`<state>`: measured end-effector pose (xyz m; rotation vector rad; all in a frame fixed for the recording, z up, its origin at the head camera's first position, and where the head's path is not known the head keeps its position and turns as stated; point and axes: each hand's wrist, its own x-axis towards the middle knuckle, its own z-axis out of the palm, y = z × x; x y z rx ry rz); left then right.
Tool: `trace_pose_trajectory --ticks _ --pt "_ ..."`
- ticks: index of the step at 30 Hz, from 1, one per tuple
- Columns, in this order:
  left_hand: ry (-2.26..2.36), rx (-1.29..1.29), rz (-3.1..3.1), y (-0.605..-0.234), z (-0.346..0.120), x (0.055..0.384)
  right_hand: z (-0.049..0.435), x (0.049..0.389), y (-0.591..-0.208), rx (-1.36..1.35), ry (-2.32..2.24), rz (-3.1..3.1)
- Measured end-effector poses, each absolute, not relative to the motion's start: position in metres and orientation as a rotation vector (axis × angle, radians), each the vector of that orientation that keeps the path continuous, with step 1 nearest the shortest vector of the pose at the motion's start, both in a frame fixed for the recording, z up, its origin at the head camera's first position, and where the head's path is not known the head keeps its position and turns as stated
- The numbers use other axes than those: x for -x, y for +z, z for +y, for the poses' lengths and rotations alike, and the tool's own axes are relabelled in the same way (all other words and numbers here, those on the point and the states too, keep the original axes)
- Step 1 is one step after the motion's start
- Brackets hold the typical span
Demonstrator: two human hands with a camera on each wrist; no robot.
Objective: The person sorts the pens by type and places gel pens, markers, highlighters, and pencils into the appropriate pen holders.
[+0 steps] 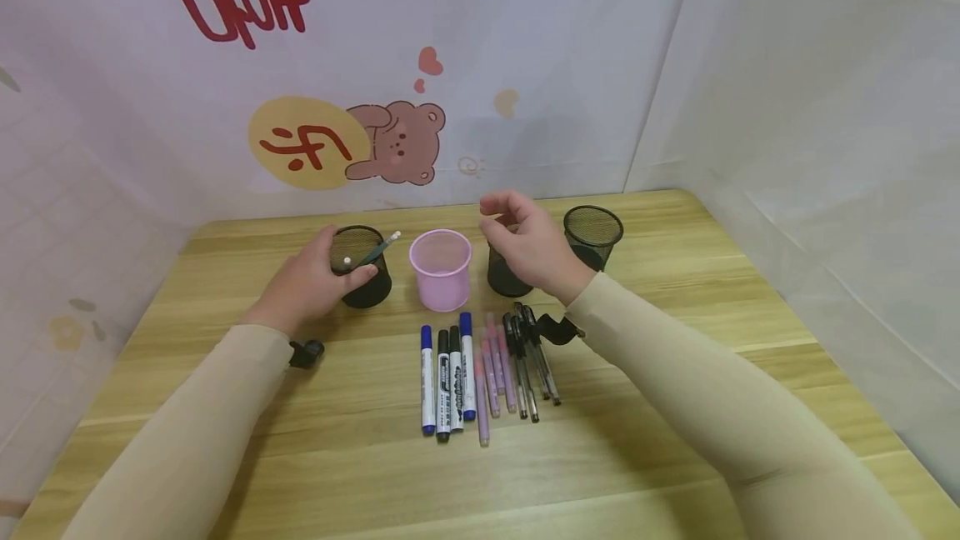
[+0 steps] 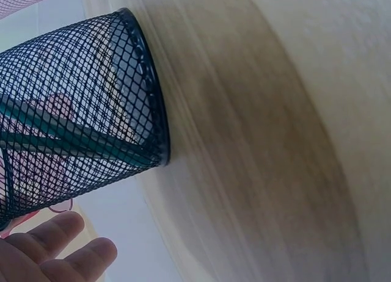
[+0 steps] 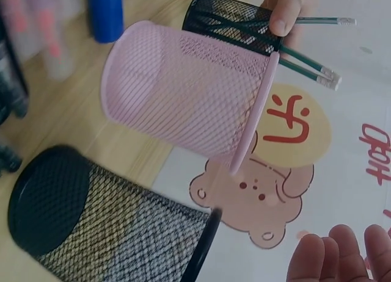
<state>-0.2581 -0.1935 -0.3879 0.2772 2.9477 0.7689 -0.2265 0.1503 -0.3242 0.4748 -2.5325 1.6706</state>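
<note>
The person's left hand [image 1: 303, 273] is clamped on a black cup [image 1: 366, 294] at left of centre in the head view, thumb over the near rim and fingers around the far side. Pencils [image 3: 305, 67] lean inside it, their white ends sticking out past the rim; three show in the right wrist view. A narrow gap separates this cup from the pink cup [image 1: 442, 288] beside it.

The right hand [image 1: 536, 244] hangs above the third cup [image 1: 506, 277], hiding part of its rim, its fingers loosely bent and the thumb apart from them. The fourth cup [image 1: 596, 238] stands just past that wrist, towards the counter's right edge.

Closer to me, mid-frame, four markers [image 1: 453, 382], some pink pens [image 1: 492, 373] and several black pens [image 1: 531, 365] lie close together, their far ends near the cups. A broad stretch of counter [image 1: 375, 482] runs from them to the lower edge of the frame. Behind the cups, only a thin strip remains before the back edge meets the printed cloth [image 1: 562, 65].
</note>
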Motion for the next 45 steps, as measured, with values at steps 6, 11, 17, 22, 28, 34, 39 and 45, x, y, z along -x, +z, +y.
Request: trace_pose_trajectory --ticks 6,11,17,22,28,34,39,45 --pt "0.791 -0.274 2.936 -0.387 -0.193 0.256 0.168 0.221 -0.325 -0.426 1.605 -2.586" --pt "0.837 -0.286 2.900 -0.385 -0.194 0.256 0.182 0.217 -0.327 -0.399 1.538 -2.627" --pt "0.846 -0.273 2.870 -0.385 -0.198 0.260 0.197 0.209 -0.329 -0.398 1.484 -2.664" --pt "0.899 -0.244 2.863 -0.384 -0.201 0.261 0.206 0.204 -0.331 -0.407 1.446 -2.705" --pt "0.955 -0.217 2.878 -0.385 -0.202 0.259 0.214 0.200 -0.334 -0.398 1.424 -2.756" --pt "0.946 -0.214 2.896 -0.388 -0.201 0.258 0.218 0.200 -0.337 -0.415 1.412 -2.770" --pt "0.938 -0.222 2.897 -0.390 -0.201 0.258 0.221 0.201 -0.338 -0.402 1.401 -2.776" --pt "0.928 -0.221 2.897 -0.389 -0.202 0.255 0.223 0.200 -0.337 -0.384 1.403 -2.786"
